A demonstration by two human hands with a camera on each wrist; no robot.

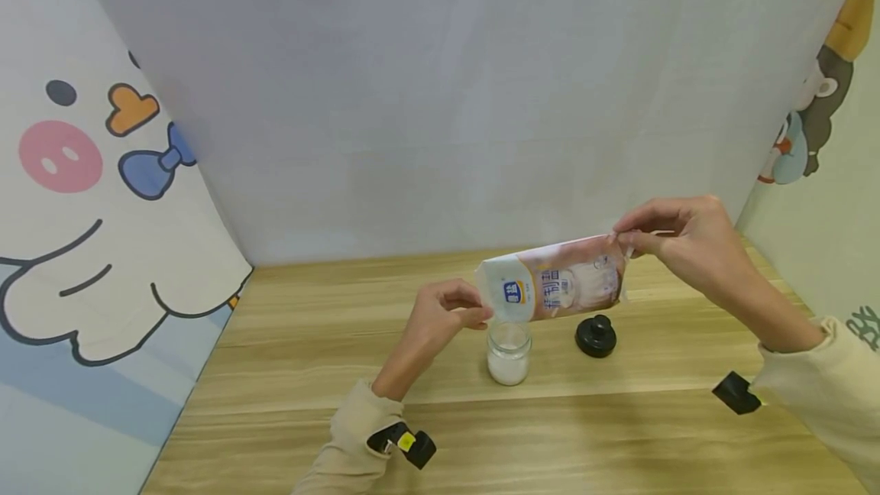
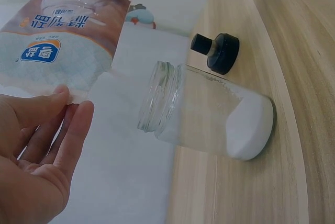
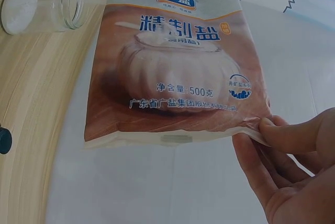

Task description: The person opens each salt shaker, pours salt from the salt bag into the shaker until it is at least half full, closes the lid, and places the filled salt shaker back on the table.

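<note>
A printed bag of salt (image 1: 571, 281) hangs tilted in the air, its left end lower, above a glass jar (image 1: 509, 357). At that lower end my left hand (image 1: 436, 323) pinches the bag's edge between thumb and fingertips. My right hand (image 1: 694, 247) pinches a corner at the raised end. Partly filled with white salt (image 2: 250, 127), the jar stands upright on the table, its mouth uncovered. In the right wrist view, a faint white stream (image 3: 97, 2) runs between the bag's corner and the jar's mouth.
A black lid (image 1: 596, 336) with a knob lies on the wooden table (image 1: 309, 342), right of the jar. A pale curtain-like wall (image 1: 447, 136) rises behind the table. Cartoon-printed panels (image 1: 89, 250) flank it on both sides.
</note>
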